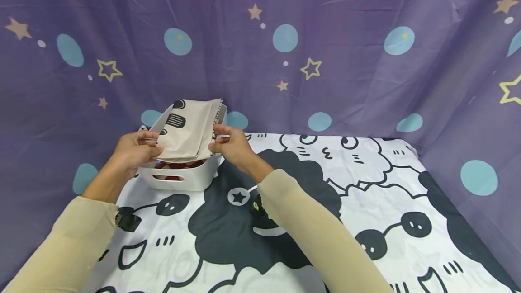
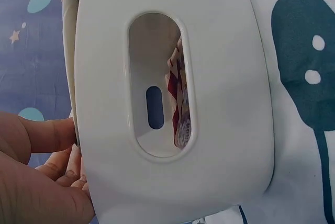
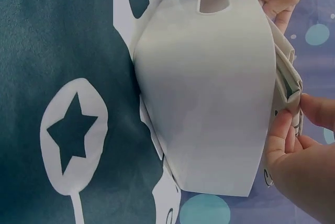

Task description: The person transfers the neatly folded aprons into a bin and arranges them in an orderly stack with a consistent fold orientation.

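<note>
A folded cream cloth (image 1: 189,130) with black printed shapes lies across the top of a white plastic basket (image 1: 199,176). My left hand (image 1: 136,149) pinches its left edge between thumb and fingers. On the opposite side, my right hand (image 1: 234,144) pinches the right edge, where several folded layers (image 3: 288,80) show in the right wrist view. Beneath the cream cloth, a red patterned cloth (image 1: 167,165) is partly visible inside the basket. Through the handle slot in the left wrist view, that red and white fabric (image 2: 177,93) shows; the rest of the contents is hidden.
The basket stands at the back left of a surface covered by a white sheet (image 1: 390,207) with dark cartoon prints. Close behind it hangs a purple curtain (image 1: 346,85) with stars and blue dots.
</note>
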Tool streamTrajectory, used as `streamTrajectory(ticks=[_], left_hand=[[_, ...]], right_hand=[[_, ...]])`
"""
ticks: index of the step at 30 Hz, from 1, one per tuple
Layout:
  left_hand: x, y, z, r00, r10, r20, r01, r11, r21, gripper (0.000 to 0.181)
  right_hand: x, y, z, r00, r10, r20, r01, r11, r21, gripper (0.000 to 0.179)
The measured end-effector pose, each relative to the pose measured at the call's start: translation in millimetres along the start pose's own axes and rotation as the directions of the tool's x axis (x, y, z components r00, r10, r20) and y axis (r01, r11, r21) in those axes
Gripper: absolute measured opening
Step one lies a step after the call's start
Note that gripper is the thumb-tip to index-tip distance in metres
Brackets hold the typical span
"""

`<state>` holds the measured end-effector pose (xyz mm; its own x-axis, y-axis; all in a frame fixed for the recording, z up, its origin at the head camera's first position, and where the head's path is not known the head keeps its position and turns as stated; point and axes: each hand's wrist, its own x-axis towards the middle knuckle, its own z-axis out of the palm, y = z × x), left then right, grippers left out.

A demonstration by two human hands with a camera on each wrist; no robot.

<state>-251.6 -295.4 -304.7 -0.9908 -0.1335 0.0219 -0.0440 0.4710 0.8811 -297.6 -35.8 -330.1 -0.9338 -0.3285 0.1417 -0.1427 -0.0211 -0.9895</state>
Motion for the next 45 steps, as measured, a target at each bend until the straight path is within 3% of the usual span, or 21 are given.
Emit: streamTrajectory(ticks=[9,18,27,29,31,36,45], left_hand=[[0.1,-1.6,0.8,1.000,0.001,-0.014,-0.001,1.000,-0.007,0.050],[1.2,1.8,-2.5,0.999,-0.032,-0.043,0.034,0.999,0.042,0.051],[5.6,1.7,-4.5,0.998,-0.002,-0.057,0.005,0.999,0.049,0.048],[7.5,-1.1,-4.4,0.998,0.014,-0.058,-0.009,0.996,0.083,0.047],[8.6,-3.1,-3.4,0.997,0.040,-0.063,-0.029,0.985,0.171,0.049],[8.9,-3.5,0.1,0.996,0.085,-0.040,-0.065,0.930,0.361,0.059],[8.3,-0.8,5.1,0.994,0.111,0.008,-0.106,0.929,0.354,0.059]], right_hand=[[1.5,4.6,2.7,1.000,0.003,0.003,-0.003,1.000,0.019,0.057],[2.6,4.5,5.8,1.000,0.003,-0.004,-0.002,1.000,0.019,0.056],[4.4,6.0,7.4,1.000,0.019,0.006,-0.019,0.999,-0.033,0.054],[4.1,6.7,7.5,1.000,0.025,0.009,-0.024,0.998,-0.054,0.054],[3.3,6.7,7.4,1.000,0.026,0.009,-0.026,0.998,-0.057,0.054],[1.5,3.8,6.3,1.000,0.005,0.005,-0.005,0.998,-0.059,0.053],[0.6,5.7,1.9,1.000,-0.016,0.000,0.016,0.995,-0.102,0.049]])
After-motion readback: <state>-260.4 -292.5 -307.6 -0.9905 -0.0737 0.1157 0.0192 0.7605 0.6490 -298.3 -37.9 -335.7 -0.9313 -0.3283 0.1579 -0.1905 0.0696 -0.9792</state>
